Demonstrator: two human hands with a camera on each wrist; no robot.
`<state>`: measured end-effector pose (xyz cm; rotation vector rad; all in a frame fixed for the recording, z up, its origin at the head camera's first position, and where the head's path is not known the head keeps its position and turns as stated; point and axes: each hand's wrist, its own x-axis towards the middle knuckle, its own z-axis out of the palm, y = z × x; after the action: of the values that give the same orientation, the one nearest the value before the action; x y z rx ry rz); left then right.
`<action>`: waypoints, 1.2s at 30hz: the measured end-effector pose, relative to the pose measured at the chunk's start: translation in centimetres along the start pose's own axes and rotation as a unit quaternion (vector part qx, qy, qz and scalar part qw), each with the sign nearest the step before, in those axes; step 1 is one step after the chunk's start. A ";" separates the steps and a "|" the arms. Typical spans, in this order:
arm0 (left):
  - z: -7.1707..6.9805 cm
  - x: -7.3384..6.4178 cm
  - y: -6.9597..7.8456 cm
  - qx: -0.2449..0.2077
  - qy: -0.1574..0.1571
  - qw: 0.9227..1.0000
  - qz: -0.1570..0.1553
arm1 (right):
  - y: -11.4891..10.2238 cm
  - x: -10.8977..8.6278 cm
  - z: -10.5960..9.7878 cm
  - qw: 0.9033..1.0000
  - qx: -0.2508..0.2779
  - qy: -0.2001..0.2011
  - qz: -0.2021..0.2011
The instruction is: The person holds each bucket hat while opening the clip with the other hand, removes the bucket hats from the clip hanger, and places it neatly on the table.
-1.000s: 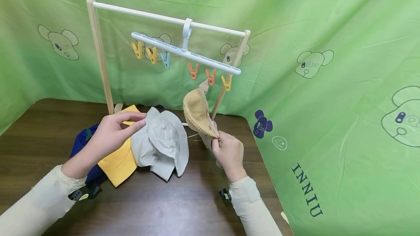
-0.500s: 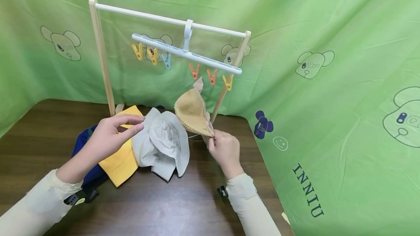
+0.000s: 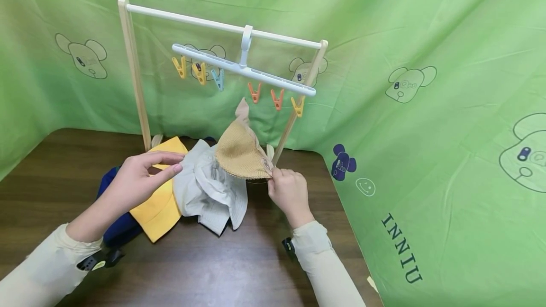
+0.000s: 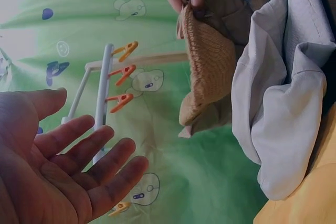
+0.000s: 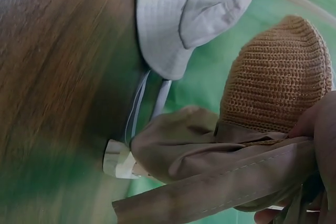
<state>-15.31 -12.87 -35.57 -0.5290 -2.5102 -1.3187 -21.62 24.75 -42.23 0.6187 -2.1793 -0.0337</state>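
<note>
My right hand point(image 3: 291, 195) pinches the edge of a tan woven sun hat point(image 3: 241, 150) and holds it up over the table. Beige fabric trails from the hat, and in the right wrist view a wide fabric strip point(image 5: 210, 187) hangs from it by the fingers. My left hand point(image 3: 145, 176) hovers at the left with fingers spread and relaxed, holding nothing; its palm shows in the left wrist view. Close to its fingertips lies a pale grey bucket hat point(image 3: 189, 188), partly overlapped by the tan hat. A yellow hat point(image 3: 159, 217) and a dark blue hat point(image 3: 121, 231) lie beside it, partly hidden.
Behind the hats stands a wooden rack with a white bar point(image 3: 183, 17). From it hangs a light blue hanger point(image 3: 273, 78) with several clips, among them an orange clip point(image 3: 277, 100) and a blue clip point(image 3: 218, 79). Green cloth point(image 3: 426, 155) walls in the brown table point(image 3: 183, 274).
My right hand has moved slightly left, swinging the tan hat left until it overlaps the grey hat. My left hand has drifted a little left, still holding nothing.
</note>
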 end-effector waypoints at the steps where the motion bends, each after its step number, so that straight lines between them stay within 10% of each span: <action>1: 0.0 0.0 0.0 0.000 0.000 1.000 0.000 | 0.0 0.0 0.1 1.000 -0.001 0.001 -0.002; 36: -0.8 -1.5 -1.4 0.018 -0.007 1.000 0.001 | 0.5 -2.0 1.8 0.991 -0.005 -0.132 -0.017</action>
<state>-14.49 -14.58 -36.71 -0.5329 -2.5390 -1.2703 -22.10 25.71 -44.78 0.6765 -2.4212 -0.1529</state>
